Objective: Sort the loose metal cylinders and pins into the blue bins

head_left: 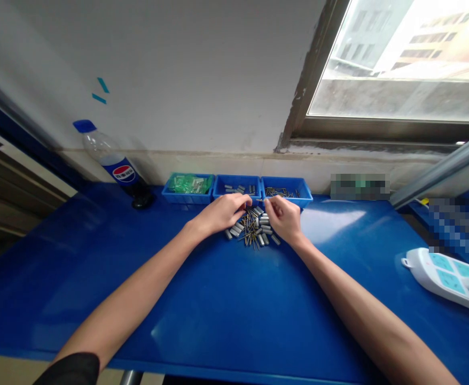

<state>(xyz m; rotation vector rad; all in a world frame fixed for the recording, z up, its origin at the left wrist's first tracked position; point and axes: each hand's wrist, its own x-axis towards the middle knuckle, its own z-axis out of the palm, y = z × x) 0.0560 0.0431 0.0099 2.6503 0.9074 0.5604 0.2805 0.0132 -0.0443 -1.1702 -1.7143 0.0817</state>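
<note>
On the blue table, a loose pile of thin screw-like metal pieces [251, 235] and short silver cylinders [265, 228] lies between my two hands. My left hand [225, 210] hovers over the pile's left side, fingers bent and thumb apart, with nothing visible in it. At the right side, my right hand [286, 218] is closed in a pinch, and a small thin metal piece [260, 200] sticks out from its fingertips toward the left hand. Behind them stand a blue middle bin [236, 199] with silver cylinders and a blue right bin [306, 198] with thin metal pieces.
A blue left bin [184, 199] holds a green plastic bag [190, 183]. Farther left stands a cola bottle [120, 167] against the wall. A white power strip [446, 275] lies at the right, near a slanted metal bar [443, 171]. A window is at the upper right.
</note>
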